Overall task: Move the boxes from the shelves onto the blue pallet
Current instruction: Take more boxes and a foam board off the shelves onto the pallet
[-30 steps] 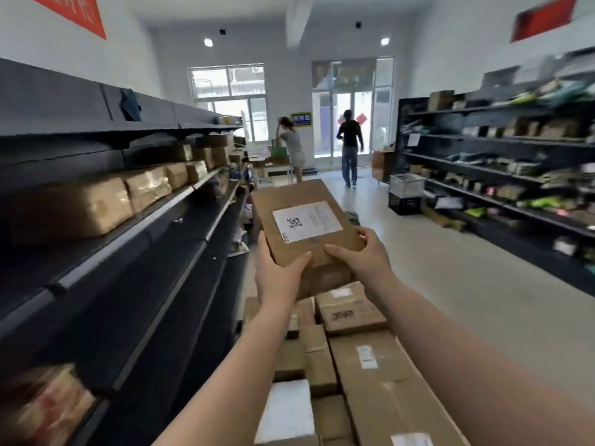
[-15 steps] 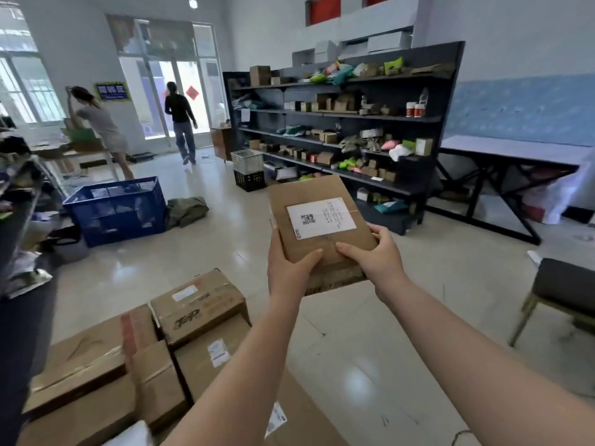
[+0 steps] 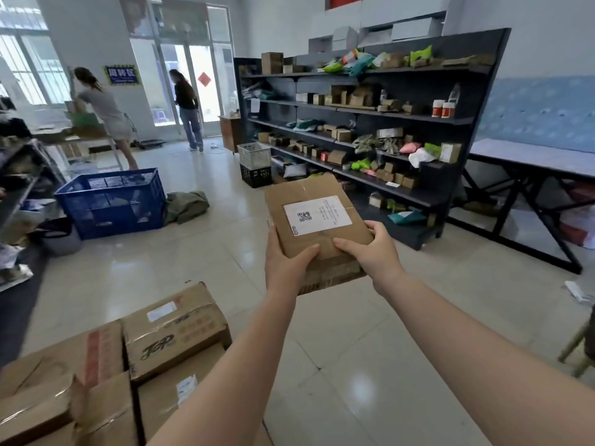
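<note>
Head view: left hand (image 3: 286, 265) and right hand (image 3: 373, 252) (arms outstretched) grip flat box (image 3: 317, 226).

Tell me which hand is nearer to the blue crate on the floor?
Left. The left hand grips the held box on the side facing the blue crate; the right hand grips the box's far side, farther away.

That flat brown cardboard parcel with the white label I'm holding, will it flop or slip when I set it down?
The flat brown cardboard parcel probably stays stiff: its edges look straight. It seems light, held out by the left hand and right hand. The taped face may be slippery.
</note>
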